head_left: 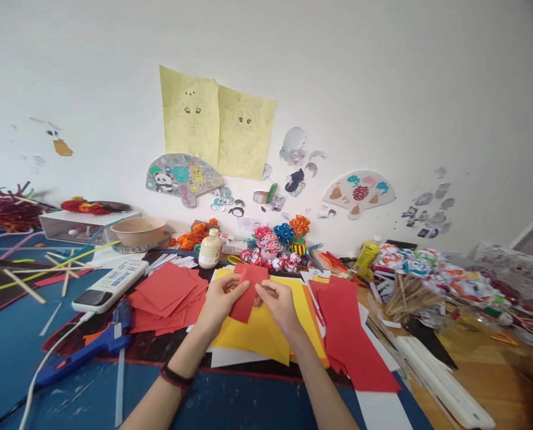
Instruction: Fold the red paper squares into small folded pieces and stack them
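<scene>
Both hands hold one small folded red paper [247,292] above the table's middle. My left hand [220,300] pinches its left edge, and my right hand [279,303] pinches its right edge. Under the hands lie yellow sheets [259,337] on top of white paper. A loose pile of red paper squares [168,295] sits to the left. Longer red sheets [351,334] lie to the right. A dark band circles my left wrist.
A blue glue gun [89,346] and a white power strip [111,285] lie at the left. A glue bottle [210,249], a bowl [138,232], paper flowers [275,245] and wooden sticks [407,295] crowd the back and right. Drawings hang on the wall.
</scene>
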Tool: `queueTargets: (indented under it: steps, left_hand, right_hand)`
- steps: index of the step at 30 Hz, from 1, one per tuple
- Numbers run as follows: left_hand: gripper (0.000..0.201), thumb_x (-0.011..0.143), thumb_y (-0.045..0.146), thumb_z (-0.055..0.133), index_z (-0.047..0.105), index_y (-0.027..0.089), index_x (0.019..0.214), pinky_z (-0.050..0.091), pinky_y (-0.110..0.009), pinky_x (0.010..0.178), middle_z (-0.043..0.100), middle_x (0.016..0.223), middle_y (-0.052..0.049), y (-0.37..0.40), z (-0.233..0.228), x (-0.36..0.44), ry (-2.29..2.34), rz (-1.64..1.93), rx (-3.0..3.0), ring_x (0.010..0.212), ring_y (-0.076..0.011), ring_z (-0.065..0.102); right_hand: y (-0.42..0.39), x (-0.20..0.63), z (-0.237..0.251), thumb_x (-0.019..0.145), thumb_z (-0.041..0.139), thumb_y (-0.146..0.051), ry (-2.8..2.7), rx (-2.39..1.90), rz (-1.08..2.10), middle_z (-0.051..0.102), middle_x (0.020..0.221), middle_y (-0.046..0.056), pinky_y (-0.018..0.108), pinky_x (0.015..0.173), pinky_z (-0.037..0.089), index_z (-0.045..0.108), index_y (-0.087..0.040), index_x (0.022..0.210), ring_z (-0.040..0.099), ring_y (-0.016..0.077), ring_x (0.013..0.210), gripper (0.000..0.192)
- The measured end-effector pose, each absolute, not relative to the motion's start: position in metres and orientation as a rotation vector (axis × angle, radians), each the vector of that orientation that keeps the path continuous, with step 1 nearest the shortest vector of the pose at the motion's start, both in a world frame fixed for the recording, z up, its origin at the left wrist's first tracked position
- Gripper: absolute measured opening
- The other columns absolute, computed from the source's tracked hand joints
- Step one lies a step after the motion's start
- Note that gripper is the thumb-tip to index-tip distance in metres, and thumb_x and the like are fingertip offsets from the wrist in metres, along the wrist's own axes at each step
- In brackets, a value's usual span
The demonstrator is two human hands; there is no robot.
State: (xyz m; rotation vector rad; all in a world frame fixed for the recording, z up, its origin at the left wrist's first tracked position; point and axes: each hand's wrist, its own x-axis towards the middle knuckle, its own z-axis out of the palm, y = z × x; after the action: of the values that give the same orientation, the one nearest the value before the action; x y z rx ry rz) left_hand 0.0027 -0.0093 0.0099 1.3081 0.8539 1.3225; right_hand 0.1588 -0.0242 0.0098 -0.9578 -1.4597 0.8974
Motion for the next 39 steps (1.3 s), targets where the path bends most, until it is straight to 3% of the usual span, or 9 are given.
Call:
queueTargets:
  steps: [12,23,39]
  left_hand:
    - [0.03,0.069,0.038,0.073,0.069,0.013,0.086,0.05,-0.026,0.064,0.072,0.083,-0.008,-0.01,0.012,0.004,0.846,1.334,1.247,0.071,-0.0174,0.065]
    - [0.029,0.077,0.043,0.064,0.067,0.015,0.082,0.046,-0.027,0.07,0.07,0.083,-0.006,-0.005,0.01,-0.002,0.922,1.409,1.439,0.077,-0.018,0.061]
    - [0.032,0.087,0.044,0.047,0.053,0.018,0.068,0.034,-0.023,0.061,0.052,0.065,0.001,-0.006,0.015,-0.006,1.061,1.444,1.806,0.064,-0.014,0.045]
  right_hand:
    - [-0.024,0.16,0.01,0.085,0.058,-0.036,-1.513,-0.934,0.906,0.062,0.058,0.002,0.025,0.059,0.048,0.062,-0.015,0.068,0.061,0.016,0.057,0.028]
    - [-0.025,0.162,0.01,0.084,0.058,-0.042,-1.579,-0.95,0.926,0.061,0.056,0.002,0.026,0.059,0.047,0.061,-0.016,0.065,0.06,0.0158,0.055,0.032]
    - [-0.022,0.165,0.003,0.079,0.063,-0.044,-1.558,-0.957,0.982,0.055,0.051,-0.001,0.022,0.049,0.042,0.059,-0.016,0.065,0.053,0.0119,0.046,0.032]
